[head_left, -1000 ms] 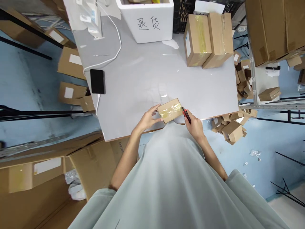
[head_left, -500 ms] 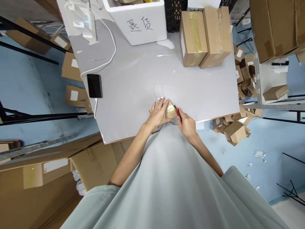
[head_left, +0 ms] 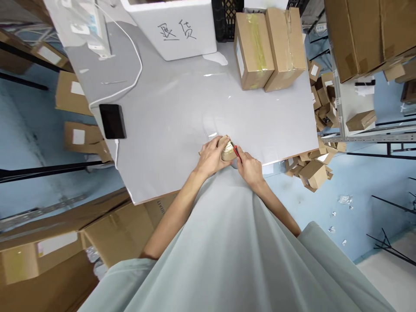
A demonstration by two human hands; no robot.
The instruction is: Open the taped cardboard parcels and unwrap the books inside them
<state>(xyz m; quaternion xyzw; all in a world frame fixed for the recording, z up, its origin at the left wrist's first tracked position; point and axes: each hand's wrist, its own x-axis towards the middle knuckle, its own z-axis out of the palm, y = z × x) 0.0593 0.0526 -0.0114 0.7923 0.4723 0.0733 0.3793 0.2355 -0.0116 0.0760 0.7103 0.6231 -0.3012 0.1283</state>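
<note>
Near the front edge of the grey table (head_left: pixel 182 121), my left hand (head_left: pixel 212 157) is closed around a small brown taped package (head_left: pixel 228 152). Shiny clear tape covers the side of the package that faces right. My right hand (head_left: pixel 250 168) grips a red and black utility knife (head_left: pixel 236 151). The knife's front end meets the taped side of the package near its upper right. My fingers hide much of the package, and the blade itself is hard to make out.
A white foam box (head_left: pixel 182 32) with handwriting stands at the back, beside two taped cartons (head_left: pixel 255 52). A phone (head_left: pixel 112 121) on a white cable lies at the left, below a power strip (head_left: pixel 94 32). Opened cartons (head_left: pixel 313 173) lie on the floor at right.
The knife has moved up and left across the taped side of the package, and my right hand has come closer to my left. The whole view has shifted slightly.
</note>
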